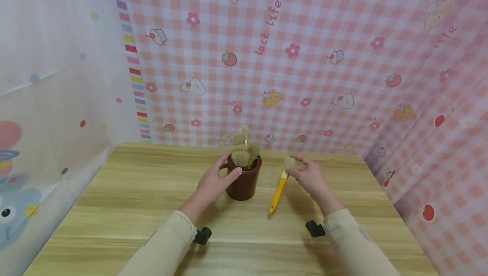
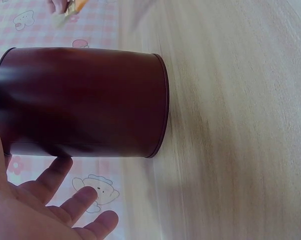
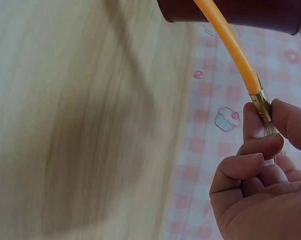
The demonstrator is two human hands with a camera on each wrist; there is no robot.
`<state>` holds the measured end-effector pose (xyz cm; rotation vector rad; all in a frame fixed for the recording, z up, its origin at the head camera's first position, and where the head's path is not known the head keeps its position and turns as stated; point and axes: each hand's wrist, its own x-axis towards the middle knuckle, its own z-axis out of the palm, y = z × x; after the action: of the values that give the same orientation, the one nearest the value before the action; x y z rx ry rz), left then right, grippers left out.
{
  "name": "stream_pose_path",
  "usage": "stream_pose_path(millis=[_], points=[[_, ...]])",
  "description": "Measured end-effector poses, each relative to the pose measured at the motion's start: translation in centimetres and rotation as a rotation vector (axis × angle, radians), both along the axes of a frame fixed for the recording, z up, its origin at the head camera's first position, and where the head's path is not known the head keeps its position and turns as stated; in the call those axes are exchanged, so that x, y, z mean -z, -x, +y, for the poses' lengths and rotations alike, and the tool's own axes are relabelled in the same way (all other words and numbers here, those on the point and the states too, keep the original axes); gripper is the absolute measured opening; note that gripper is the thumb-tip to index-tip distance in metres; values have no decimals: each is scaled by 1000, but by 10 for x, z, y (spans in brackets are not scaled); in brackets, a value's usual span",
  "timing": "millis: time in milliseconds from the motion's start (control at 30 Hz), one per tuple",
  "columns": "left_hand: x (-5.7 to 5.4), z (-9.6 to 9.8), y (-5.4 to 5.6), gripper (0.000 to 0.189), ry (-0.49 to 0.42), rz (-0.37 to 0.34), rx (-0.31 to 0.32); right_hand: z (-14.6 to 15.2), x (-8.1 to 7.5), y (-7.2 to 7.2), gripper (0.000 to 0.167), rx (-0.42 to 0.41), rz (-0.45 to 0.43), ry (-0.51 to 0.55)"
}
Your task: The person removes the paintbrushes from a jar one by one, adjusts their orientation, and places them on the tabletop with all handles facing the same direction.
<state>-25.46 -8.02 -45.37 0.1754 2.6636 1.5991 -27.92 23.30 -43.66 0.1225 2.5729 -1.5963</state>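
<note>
A dark brown cup [image 1: 242, 182] stands upright on the table, with several paintbrushes [image 1: 240, 157] in it, bristles up. My left hand [image 1: 215, 182] holds the cup near its rim. The thumb lies at the near rim and a finger touches the side, while other fingers stick out apart from it [image 2: 80, 200]. To the right of the cup, my right hand [image 1: 309, 178] pinches a yellow-handled paintbrush [image 1: 278, 194] by its pale bristles, close to the gold metal band [image 3: 261, 105]. Its handle points down and toward me.
A light wooden table [image 1: 145, 191] runs back to a pink checked cloth [image 1: 251, 68] with printed cartoons. White patterned cloth [image 1: 57, 55] hangs on the left. Black camera pieces [image 1: 203, 235] jut from both wrists over the table.
</note>
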Motion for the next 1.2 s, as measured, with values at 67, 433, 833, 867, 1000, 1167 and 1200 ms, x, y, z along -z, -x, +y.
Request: stream_pose_path(millis=[67, 433, 833, 867, 1000, 1167, 1200], points=[[0, 0, 0, 78, 0, 3, 0, -6, 3, 1, 61, -7, -2, -1], [1, -1, 0, 78, -6, 3, 4, -30, 17, 4, 59, -58, 13, -75], [3, -1, 2, 79, -1, 12, 3, -43, 31, 8, 57, -81, 39, -110], [3, -1, 1, 79, -3, 10, 2, -44, 32, 8, 56, -87, 41, -119], [2, -1, 0, 79, -3, 4, 3, -51, 37, 9, 55, -119, 37, -129], [1, 0, -1, 78, -7, -3, 1, -62, 45, 10, 51, -150, 35, -154], [1, 0, -1, 78, -7, -4, 0, -63, 46, 10, 50, -155, 40, -167]])
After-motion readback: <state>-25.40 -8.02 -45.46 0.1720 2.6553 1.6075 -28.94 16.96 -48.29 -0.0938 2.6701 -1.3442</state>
